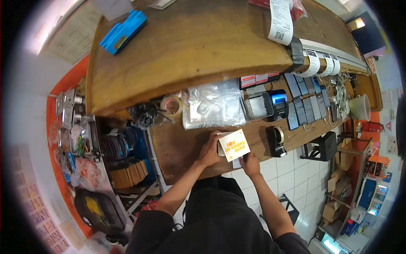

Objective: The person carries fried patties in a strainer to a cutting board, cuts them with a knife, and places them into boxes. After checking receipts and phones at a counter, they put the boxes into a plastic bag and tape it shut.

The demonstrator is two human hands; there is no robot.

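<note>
A small white box (234, 145) with orange and yellow lettering is held over the front edge of the wooden desk, its printed face turned up to me. My left hand (209, 151) grips its left side, fingers curled at the edge. At its lower right edge my right hand (251, 164) is closed, with the fingertips partly hidden beneath the box. A bit of white paper (237, 164) shows just below it, between the hands. Behind the box lies a stack of clear plastic bags (211, 106).
On the desk, a tape dispenser (276, 142) stands to the right, beyond it several phones (300, 111) with cables. A tape roll (171, 104) lies left of the bags. The raised wooden shelf (190, 46) overhangs the desk's back. A black stool (320, 147) stands at right.
</note>
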